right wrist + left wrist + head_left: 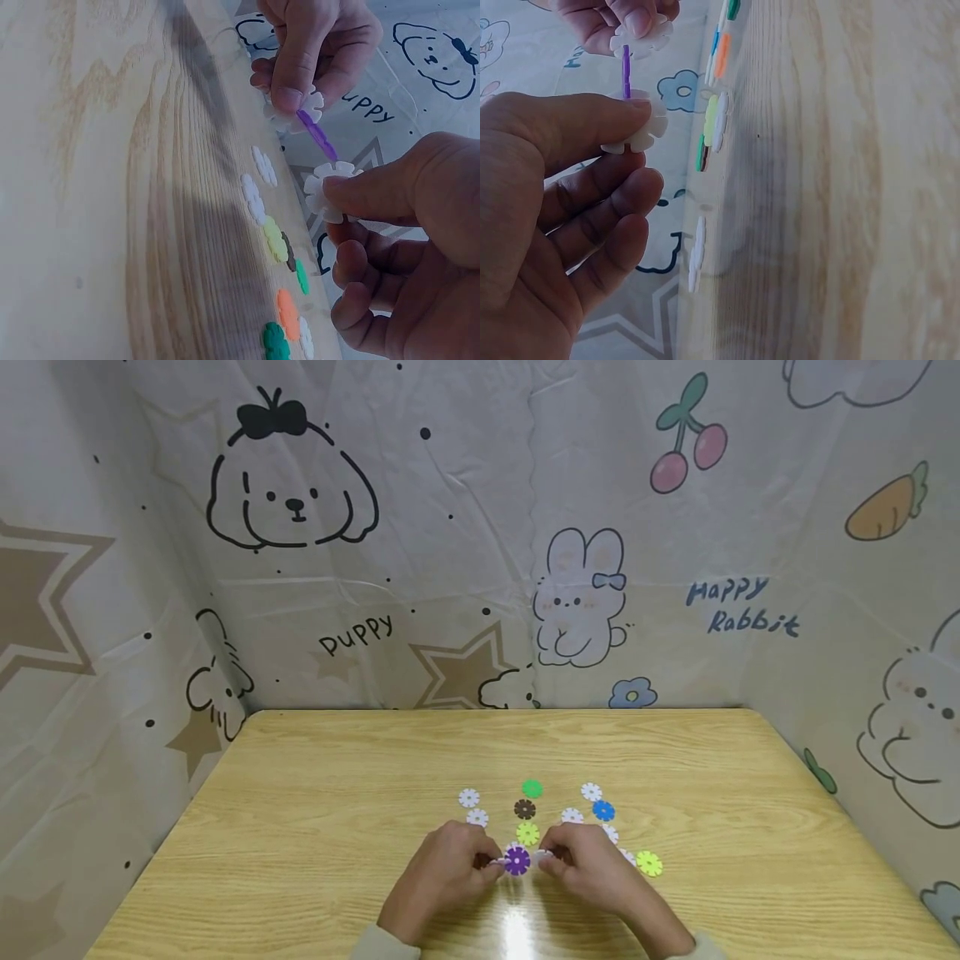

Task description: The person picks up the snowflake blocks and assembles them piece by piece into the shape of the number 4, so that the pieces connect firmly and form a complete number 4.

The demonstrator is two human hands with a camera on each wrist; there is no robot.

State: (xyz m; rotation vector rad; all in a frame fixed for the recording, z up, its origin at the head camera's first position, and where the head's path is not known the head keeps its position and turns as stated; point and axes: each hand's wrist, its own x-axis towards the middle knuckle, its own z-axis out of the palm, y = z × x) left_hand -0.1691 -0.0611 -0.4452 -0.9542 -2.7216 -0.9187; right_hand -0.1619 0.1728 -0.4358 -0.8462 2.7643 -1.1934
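Observation:
My left hand (450,867) pinches a white notched plastic disc (651,129) between thumb and fingers. A purple notched disc (517,861) stands on edge, joined to that white one and seen edge-on in the left wrist view. On its other side my right hand (588,865) pinches a second white disc (321,196), whose notched rim is right at the purple disc's edge. Both hands hold these pieces above the tabletop, near the front. Just beyond them lie a yellow-green disc (528,832), a brown disc (525,809) and a green disc (532,788).
White discs (468,797) lie flat beyond my left hand. Past my right hand are a blue disc (603,811), several white ones and a yellow disc (649,863). An orange disc (287,313) shows in the right wrist view. Printed cloth (450,527) surrounds the wooden table (337,777).

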